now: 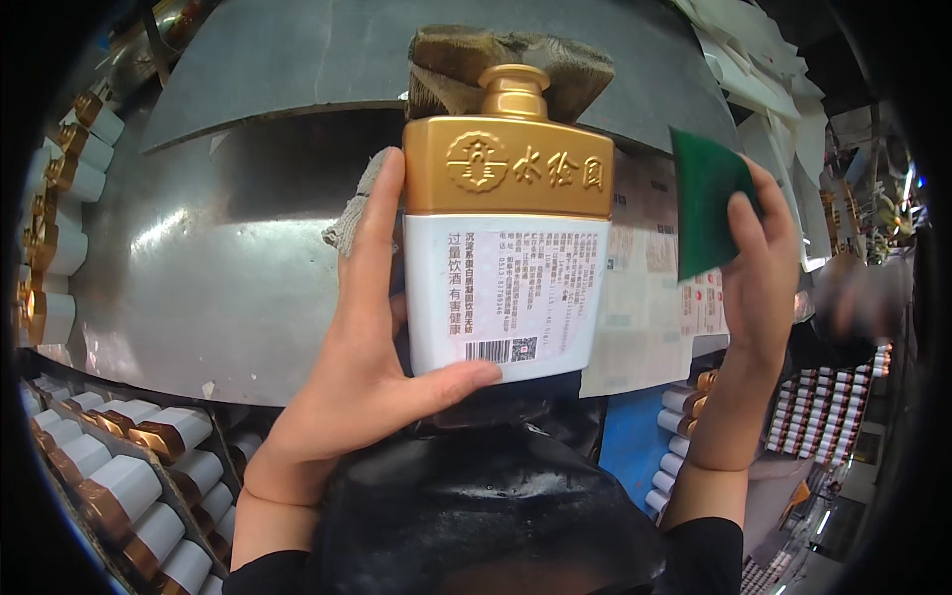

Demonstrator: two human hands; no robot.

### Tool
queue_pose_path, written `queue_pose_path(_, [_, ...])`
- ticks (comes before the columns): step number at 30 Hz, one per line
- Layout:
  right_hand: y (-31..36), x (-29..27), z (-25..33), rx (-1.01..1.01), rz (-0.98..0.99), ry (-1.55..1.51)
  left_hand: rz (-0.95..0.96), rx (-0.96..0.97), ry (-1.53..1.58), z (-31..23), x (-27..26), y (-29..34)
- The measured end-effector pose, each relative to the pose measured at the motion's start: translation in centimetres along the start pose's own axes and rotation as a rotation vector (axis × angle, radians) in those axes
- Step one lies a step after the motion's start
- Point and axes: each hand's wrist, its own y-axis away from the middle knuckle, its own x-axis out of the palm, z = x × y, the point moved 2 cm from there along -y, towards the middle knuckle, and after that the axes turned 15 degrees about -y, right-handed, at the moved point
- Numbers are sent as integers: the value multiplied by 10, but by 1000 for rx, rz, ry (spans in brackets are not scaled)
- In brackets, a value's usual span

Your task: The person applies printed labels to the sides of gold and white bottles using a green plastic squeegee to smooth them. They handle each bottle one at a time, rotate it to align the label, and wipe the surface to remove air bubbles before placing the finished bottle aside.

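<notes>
The flat-sided bottle with a gold shoulder and white body (508, 203) sits at the centre of the frame, neck toward the top, and the step in hand looks like smoothing the pale rectangular printed label (521, 297) on its front. The left hand (342, 362) is clamped on the bottle, fingers along its left side and thumb across the lower edge; for good work that thumb should stay off the label, gripping firmly enough to stop any twist. The right hand (762, 253) pinches a thin, dark green flexible sheet (709, 203) between thumb and fingers, right of centre and apart from the bottle. Laid nearly flat, with its straight edge drawn outward from the label's middle under light, even pressure, it should drive out bubbles without scuffing. Hard to judge are the label's right edge, washed out by glare, and the left fingertips' contact, partly hidden behind the bottle's side. Whether the neck touches the worn brown block (451, 79) behind it, upper centre, cannot be told.
</notes>
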Motion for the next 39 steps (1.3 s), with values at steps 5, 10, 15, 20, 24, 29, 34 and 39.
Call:
queue_pose_path(5, [35,86,37,-348,566,573,35,106,-237,5,-7,0])
queue_pose_path(10, [-5,113,41,-897,521,789,6,40,45,2,-6,5])
queue_pose_path(15, [68,94,24,-646,830,785,59,105,170,5,-13,8])
queue_pose_path(20, [-8,88,35,-905,450,810,26,83,124,-4,-10,10])
queue_pose_path(24, [56,64,22,-835,706,652,1,96,107,3,-8,9])
queue_pose_path(29, [14,45,23,-768,496,928,-22,62,43,-2,-8,11])
queue_pose_path(34, [73,62,9,-855,666,416,-31,45,94,1,-7,9])
queue_pose_path(39, [7,104,20,-866,534,656,-76,29,96,-3,-13,19])
